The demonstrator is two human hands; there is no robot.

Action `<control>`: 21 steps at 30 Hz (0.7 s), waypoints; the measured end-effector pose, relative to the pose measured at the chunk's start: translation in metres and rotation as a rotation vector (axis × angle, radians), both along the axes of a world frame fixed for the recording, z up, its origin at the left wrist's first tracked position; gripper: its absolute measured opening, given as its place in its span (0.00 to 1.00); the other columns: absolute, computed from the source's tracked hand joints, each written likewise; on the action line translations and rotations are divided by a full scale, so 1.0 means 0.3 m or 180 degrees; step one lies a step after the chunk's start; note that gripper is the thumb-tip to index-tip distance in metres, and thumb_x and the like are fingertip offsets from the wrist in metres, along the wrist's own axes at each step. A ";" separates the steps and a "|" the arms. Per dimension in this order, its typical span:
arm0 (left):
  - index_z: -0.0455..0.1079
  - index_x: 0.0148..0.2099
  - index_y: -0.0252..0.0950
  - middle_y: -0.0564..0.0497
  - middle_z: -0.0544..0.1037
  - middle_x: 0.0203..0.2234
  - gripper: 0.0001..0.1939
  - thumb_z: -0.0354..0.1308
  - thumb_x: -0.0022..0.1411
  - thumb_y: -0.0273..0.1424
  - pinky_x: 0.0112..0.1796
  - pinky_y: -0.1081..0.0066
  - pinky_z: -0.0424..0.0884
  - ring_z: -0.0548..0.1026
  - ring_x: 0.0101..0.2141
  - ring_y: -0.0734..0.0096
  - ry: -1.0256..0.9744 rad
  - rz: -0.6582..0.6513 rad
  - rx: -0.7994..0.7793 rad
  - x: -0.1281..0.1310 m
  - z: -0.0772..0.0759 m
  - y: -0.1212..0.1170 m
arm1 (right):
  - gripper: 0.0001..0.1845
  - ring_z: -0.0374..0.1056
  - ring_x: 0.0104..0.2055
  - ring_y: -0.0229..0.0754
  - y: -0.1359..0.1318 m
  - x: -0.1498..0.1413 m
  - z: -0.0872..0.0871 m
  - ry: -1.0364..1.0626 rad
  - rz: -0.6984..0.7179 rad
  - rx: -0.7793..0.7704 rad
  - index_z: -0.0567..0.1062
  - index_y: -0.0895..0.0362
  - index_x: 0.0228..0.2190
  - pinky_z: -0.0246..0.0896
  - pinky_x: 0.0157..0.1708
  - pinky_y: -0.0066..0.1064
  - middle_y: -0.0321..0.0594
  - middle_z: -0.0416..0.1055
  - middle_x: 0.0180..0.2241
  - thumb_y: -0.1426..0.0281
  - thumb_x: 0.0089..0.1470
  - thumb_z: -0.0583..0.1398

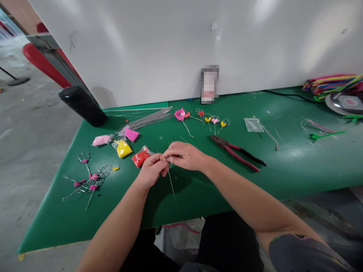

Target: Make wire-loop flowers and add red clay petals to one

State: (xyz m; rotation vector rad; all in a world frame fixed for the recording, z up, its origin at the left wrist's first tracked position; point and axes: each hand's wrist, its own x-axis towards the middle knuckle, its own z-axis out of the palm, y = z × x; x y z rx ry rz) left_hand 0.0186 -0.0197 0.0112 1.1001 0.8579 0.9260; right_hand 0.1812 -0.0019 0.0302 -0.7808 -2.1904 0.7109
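The left grip [151,170] and right grip [184,156] are clamped together on a thin wire [171,185], which hangs down between them. A red packet [141,157] lies just beside the left grip, and pliers [236,153] lie on the table [283,177] right of the right grip.

White panel [159,49] behind green workbench [283,177]; grey concrete floor [36,124] at left.

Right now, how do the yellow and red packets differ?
The yellow packet is yellow and plumper, the red packet red and flatter. The red packet lies right beside the left hand, the yellow packet farther from it. Both are clear plastic bags of coloured filling on the green table.
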 end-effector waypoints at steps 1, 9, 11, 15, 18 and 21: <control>0.61 0.22 0.35 0.59 0.64 0.10 0.09 0.57 0.47 0.33 0.16 0.76 0.54 0.60 0.12 0.82 -0.0058 -0.0004 -0.0017 0.001 -0.001 0.000 | 0.08 0.64 0.34 0.36 -0.001 -0.002 -0.007 0.0065 -0.0004 0.0029 0.73 0.55 0.32 0.59 0.35 0.29 0.38 0.68 0.29 0.75 0.52 0.54; 0.60 0.22 0.34 0.58 0.65 0.11 0.11 0.59 0.46 0.34 0.16 0.77 0.55 0.61 0.12 0.82 -0.0186 -0.0082 -0.0161 0.001 -0.006 0.001 | 0.06 0.64 0.32 0.35 -0.013 -0.014 -0.025 0.0409 -0.0153 -0.0155 0.72 0.56 0.30 0.60 0.34 0.28 0.36 0.70 0.28 0.74 0.51 0.55; 0.60 0.22 0.34 0.58 0.64 0.11 0.12 0.59 0.46 0.35 0.16 0.77 0.55 0.61 0.12 0.81 -0.0165 -0.0158 -0.0233 -0.001 -0.003 0.002 | 0.07 0.64 0.32 0.35 -0.016 -0.011 -0.015 0.0314 -0.0154 -0.0242 0.72 0.55 0.32 0.60 0.34 0.28 0.36 0.70 0.28 0.75 0.51 0.55; 0.61 0.23 0.34 0.58 0.64 0.11 0.11 0.59 0.46 0.34 0.15 0.77 0.54 0.61 0.12 0.82 -0.0057 -0.0338 -0.0259 -0.004 0.001 0.005 | 0.08 0.64 0.34 0.36 -0.013 -0.002 -0.006 0.0235 0.0043 -0.0170 0.72 0.54 0.33 0.60 0.36 0.29 0.37 0.69 0.29 0.75 0.51 0.54; 0.62 0.23 0.34 0.58 0.64 0.11 0.11 0.59 0.46 0.35 0.15 0.77 0.54 0.61 0.12 0.82 -0.0015 -0.0418 -0.0224 -0.006 0.004 0.008 | 0.07 0.64 0.34 0.35 -0.005 0.004 -0.007 0.0246 0.0122 -0.0124 0.72 0.55 0.29 0.60 0.35 0.29 0.38 0.68 0.28 0.75 0.51 0.55; 0.62 0.23 0.34 0.58 0.65 0.11 0.15 0.62 0.45 0.39 0.16 0.77 0.56 0.62 0.12 0.81 -0.0026 -0.0449 -0.0243 -0.010 0.005 0.010 | 0.06 0.64 0.33 0.35 0.002 0.010 -0.010 0.0170 0.0069 -0.0186 0.72 0.55 0.29 0.59 0.34 0.28 0.37 0.67 0.28 0.75 0.50 0.55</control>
